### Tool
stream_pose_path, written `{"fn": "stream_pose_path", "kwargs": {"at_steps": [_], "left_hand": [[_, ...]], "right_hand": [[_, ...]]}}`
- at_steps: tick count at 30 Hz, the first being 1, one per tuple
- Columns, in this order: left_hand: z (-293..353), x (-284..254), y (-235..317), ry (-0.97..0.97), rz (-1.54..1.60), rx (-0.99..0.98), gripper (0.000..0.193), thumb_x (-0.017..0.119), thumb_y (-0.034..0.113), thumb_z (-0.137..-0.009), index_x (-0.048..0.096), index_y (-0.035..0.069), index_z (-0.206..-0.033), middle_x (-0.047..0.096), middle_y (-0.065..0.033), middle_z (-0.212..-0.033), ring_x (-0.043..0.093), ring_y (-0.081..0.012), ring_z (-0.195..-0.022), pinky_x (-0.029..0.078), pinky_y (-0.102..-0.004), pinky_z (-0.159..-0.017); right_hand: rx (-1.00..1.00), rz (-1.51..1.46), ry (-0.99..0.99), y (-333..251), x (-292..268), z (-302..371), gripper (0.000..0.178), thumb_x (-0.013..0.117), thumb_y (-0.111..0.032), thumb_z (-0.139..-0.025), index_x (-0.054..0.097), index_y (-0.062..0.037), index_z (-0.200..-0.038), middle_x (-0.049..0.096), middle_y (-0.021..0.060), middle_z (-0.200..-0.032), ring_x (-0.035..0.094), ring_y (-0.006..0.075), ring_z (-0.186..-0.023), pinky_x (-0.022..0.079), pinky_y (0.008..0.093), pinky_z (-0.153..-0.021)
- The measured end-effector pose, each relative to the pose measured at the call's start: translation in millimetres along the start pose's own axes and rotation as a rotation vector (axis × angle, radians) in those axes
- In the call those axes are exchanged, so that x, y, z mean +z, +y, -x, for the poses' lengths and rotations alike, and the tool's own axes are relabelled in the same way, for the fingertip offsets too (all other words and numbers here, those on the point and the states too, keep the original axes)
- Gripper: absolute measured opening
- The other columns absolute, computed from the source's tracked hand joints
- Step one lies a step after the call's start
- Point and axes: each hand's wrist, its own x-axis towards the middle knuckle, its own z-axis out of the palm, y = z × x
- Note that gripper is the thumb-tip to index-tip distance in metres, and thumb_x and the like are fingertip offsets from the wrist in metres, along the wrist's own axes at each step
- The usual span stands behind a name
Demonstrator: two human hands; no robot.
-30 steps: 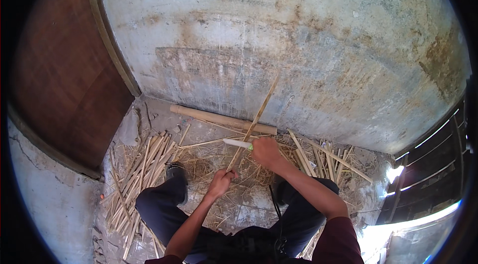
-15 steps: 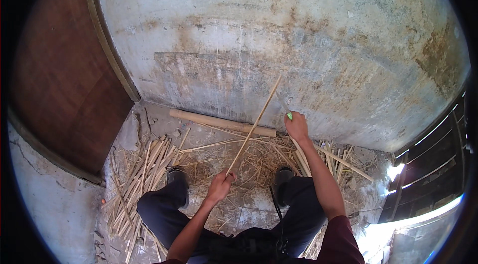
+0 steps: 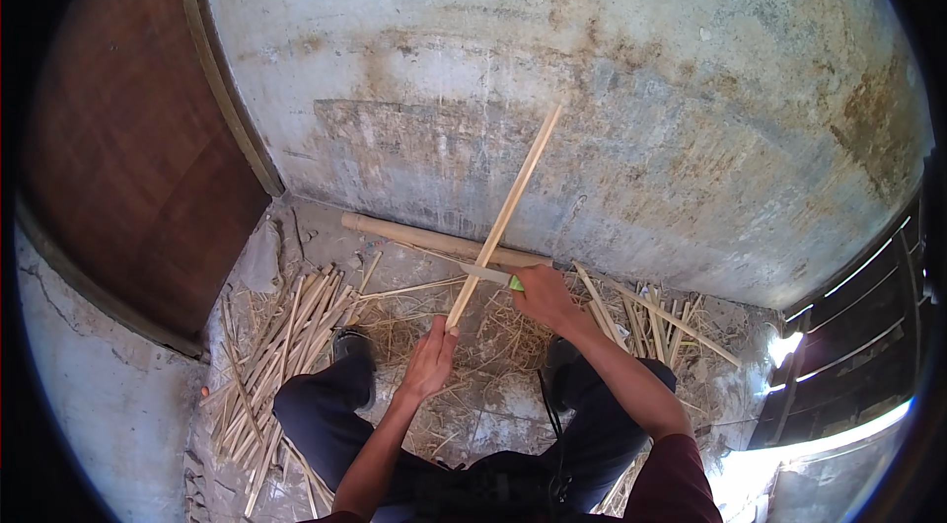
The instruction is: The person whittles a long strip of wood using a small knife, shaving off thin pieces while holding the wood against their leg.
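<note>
My left hand (image 3: 429,362) grips the lower end of a long, pale bamboo strip (image 3: 511,202), which slants up and away to the right in front of the wall. In my right hand (image 3: 546,298) is a knife (image 3: 485,272) with a bright green handle. Its blade lies across the strip, a short way above my left fingers. Whether the edge bites into the strip I cannot tell.
A pile of split bamboo strips (image 3: 271,375) lies on the floor at left, with more strips (image 3: 656,321) at right. A thick bamboo pole (image 3: 444,242) rests along the stained wall (image 3: 631,109). Shavings (image 3: 498,345) cover the floor between my feet. A brown door (image 3: 128,158) stands at left.
My right hand has come down and left, bringing the knife blade onto the strip near my left hand. The strip now shows a wider face, and my left hand has turned and shifted slightly.
</note>
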Motion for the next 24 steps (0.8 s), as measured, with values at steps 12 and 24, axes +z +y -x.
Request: {"fn": "stream_pose_path", "kwargs": {"at_steps": [12, 24], "left_hand": [[2.6, 1.3, 7.7, -0.036, 0.057, 0.042, 0.026, 0.056, 0.028, -0.110, 0.051, 0.003, -0.115, 0.058, -0.0192, -0.075, 0.060, -0.0374, -0.069, 0.046, -0.0486, -0.067], [5.0, 10.2, 15.2, -0.025, 0.103, -0.002, 0.027, 0.058, 0.027, -0.110, 0.052, 0.002, -0.117, 0.061, -0.0177, -0.076, 0.060, -0.0330, -0.064, 0.045, -0.0464, -0.061]], "right_hand": [[-0.117, 0.108, -0.057, -5.5, 19.6, -0.4, 0.026, 0.069, -0.014, -0.077, 0.075, -0.0036, -0.100, 0.073, 0.0209, -0.080, 0.073, 0.0417, -0.075, 0.059, 0.0538, -0.070], [-0.061, 0.262, -0.039, 1.1, 15.3, -1.7, 0.029, 0.071, -0.016, -0.075, 0.075, -0.0043, -0.101, 0.071, 0.0199, -0.074, 0.073, 0.0406, -0.071, 0.057, 0.0520, -0.065]]}}
